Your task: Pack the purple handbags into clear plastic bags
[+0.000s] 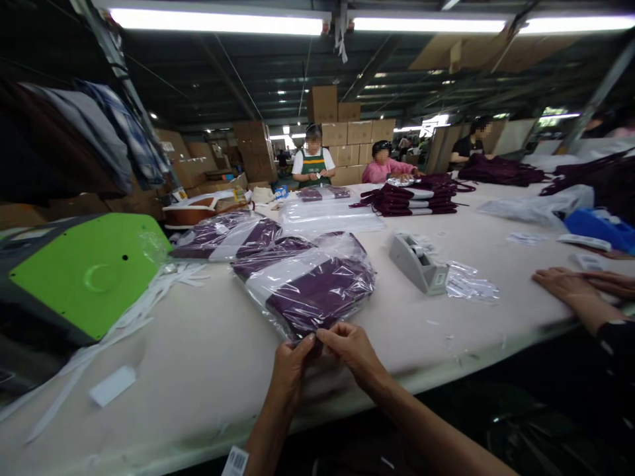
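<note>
Directly before me on the table (pixel 198 390) lies a clear plastic bag (pixel 322 277) with a folded dark purple garment and a pale band inside. My left hand (pixel 292 363) pinches the bag's near edge between thumb and finger. Right beside it, my right hand (pixel 350 347) is closed in a pinch at the same edge, thumbs almost touching. What exactly lies between the fingertips is too small to see. A barcode label (pixel 235 461) shows at my left wrist. Behind the bag, to the left, rests another bagged purple garment (pixel 231 235).
A grey tape dispenser (pixel 419 261) stands right of the bag. At left are a green and black machine (pixel 89 271), white strips and a white card (pixel 113 385). Stacked purple garments (pixel 417 199) lie farther back. A co-worker's hands (pixel 570 287) rest at the right; other people work beyond.
</note>
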Tool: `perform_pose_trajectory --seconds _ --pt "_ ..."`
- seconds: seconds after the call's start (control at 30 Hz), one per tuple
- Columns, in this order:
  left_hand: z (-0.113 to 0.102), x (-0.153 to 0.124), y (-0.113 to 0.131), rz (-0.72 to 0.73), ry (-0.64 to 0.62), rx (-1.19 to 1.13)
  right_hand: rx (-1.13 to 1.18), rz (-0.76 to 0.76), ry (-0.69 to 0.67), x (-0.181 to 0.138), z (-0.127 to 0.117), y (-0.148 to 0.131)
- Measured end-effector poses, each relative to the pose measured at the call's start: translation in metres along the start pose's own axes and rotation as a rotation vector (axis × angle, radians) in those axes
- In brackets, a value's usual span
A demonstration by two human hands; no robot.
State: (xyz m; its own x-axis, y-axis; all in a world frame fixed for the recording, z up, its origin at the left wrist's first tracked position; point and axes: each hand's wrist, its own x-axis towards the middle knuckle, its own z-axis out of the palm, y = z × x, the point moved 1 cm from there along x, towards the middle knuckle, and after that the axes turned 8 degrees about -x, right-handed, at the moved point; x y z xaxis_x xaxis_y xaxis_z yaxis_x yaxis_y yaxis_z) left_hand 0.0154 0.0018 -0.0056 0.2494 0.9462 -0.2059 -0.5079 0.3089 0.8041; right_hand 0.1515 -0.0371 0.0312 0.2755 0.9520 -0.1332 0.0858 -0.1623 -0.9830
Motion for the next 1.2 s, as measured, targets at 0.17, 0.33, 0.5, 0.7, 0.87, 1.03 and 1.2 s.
perform_pose_trajectory --seconds 0.17,0.33,0.5,0.7,0.87,1.03,1.2 --pt "-0.006 -0.001 -0.003 0.026 -0.026 0.086 -0.023 0.026 0.078 0.005 0.004 0.02" --pt "-0.001 -0.001 0.0 0.0 -0.016 0.12 -0.022 0.035 0.077 0.004 0.004 0.018" --pt "0.006 0.0 0.003 0.04 0.029 0.087 0.125 0.112 -0.134 -0.007 -0.008 0.014" --pt "0.012 -0.003 0.012 -0.035 0.01 -0.025 0.247 0.158 -0.221 -0.01 -0.017 0.022" --pt "0.015 -0.008 0.021 -0.093 0.08 0.013 0.264 0.077 -0.125 0.004 0.0 0.03" --pt "0.016 -0.019 0.019 -0.152 0.081 -0.02 0.288 -0.083 0.0 0.012 0.02 0.032" --pt "0.024 -0.024 0.016 -0.122 0.075 -0.044 0.175 -0.124 0.031 0.017 0.017 0.026"
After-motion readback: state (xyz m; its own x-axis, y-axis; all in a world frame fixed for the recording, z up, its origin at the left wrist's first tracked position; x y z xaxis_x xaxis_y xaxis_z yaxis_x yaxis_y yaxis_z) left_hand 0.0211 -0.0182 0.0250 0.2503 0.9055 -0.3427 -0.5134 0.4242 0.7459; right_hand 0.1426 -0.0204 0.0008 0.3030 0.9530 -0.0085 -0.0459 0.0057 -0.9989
